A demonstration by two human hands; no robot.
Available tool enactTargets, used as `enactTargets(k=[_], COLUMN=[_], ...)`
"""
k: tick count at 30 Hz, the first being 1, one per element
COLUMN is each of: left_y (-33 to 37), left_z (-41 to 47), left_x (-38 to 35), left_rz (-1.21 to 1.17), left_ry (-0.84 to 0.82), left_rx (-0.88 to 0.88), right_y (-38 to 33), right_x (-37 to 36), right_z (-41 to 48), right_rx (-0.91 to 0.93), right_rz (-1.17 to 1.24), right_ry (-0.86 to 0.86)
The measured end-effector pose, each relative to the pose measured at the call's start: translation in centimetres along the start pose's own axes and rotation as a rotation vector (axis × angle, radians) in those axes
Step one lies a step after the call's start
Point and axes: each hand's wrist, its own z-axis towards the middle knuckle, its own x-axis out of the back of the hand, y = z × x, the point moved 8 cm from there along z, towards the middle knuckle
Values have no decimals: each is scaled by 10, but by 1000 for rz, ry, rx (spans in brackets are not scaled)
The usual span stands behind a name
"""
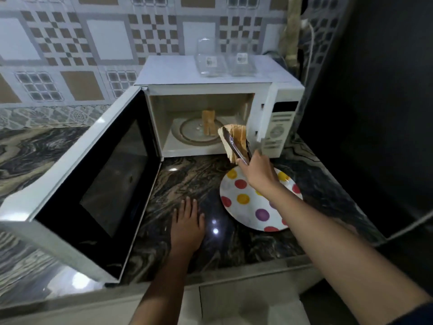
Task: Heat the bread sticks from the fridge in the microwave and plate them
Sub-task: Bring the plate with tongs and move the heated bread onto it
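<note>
R hand [260,174] tongs [230,143] hold bread sticks [240,134]

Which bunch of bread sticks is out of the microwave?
The bread sticks gripped in the tongs, which the right hand holds near the polka-dot plate. The other bread sticks rest on the turntable inside the open microwave.

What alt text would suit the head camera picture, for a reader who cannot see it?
The right hand holds metal tongs that grip several bread sticks in front of the open microwave, near a spotted plate. More sticks lie on the turntable inside, and the left hand rests flat on the dark counter.
</note>
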Motion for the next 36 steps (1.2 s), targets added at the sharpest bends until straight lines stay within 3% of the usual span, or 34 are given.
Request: enactTargets(k=[6, 13, 27, 36], left_y=[13, 16, 15, 16], left_z=[-32, -44, -45, -45], left_x=[-2, -7, -7, -2], left_rz=[-10, -30, -70, -95], left_ry=[98, 85, 121, 107], left_rx=[-5, -1, -12, -8], right_y=[80, 144, 174, 178], right_x=[20, 31, 7, 12], right_z=[-47, -67, -59, -59], right_rx=[-106, -200, -268, -277], right_rz=[-46, -124, -196, -58], right_ry=[37, 39, 1, -7])
